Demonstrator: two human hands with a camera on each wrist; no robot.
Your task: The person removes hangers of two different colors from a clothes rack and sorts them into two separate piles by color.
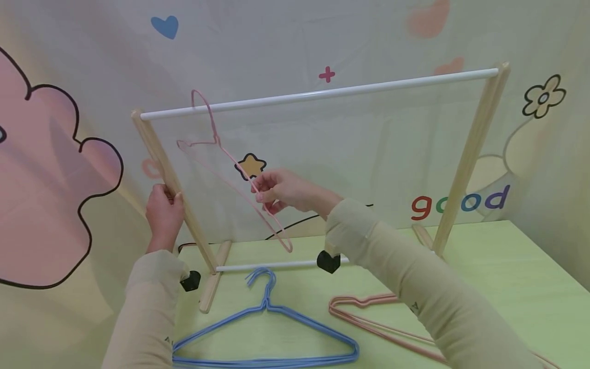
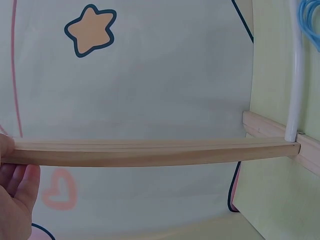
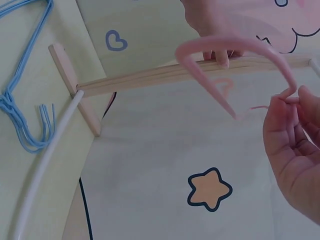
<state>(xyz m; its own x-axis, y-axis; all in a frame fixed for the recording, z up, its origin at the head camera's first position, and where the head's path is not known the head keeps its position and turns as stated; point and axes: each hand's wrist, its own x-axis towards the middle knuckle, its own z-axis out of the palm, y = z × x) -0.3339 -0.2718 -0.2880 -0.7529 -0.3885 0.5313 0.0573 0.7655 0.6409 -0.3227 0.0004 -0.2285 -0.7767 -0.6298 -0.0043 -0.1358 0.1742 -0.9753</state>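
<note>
A pink wire hanger [image 1: 235, 160] has its hook over the white top rod [image 1: 318, 94] of a wooden rack, near the left end. My right hand [image 1: 292, 190] pinches the hanger's sloping right arm between thumb and fingers. In the right wrist view, the pink hanger [image 3: 207, 86] looms close to the camera, its wire running into the fingertips. My left hand [image 1: 166, 212] grips the rack's left wooden post [image 1: 195, 230] around mid-height. From the left wrist, thumb and fingers show on opposite sides of that post [image 2: 160, 154].
A stack of blue hangers [image 1: 313, 328] lies on the pale green table [image 1: 511, 271], before the rack's lower white bar [image 1: 290, 264]. Several pink hangers [image 1: 364, 302] lie to its right, partly hidden under my right sleeve. A printed cloth [image 1: 369, 31] hangs behind the rack.
</note>
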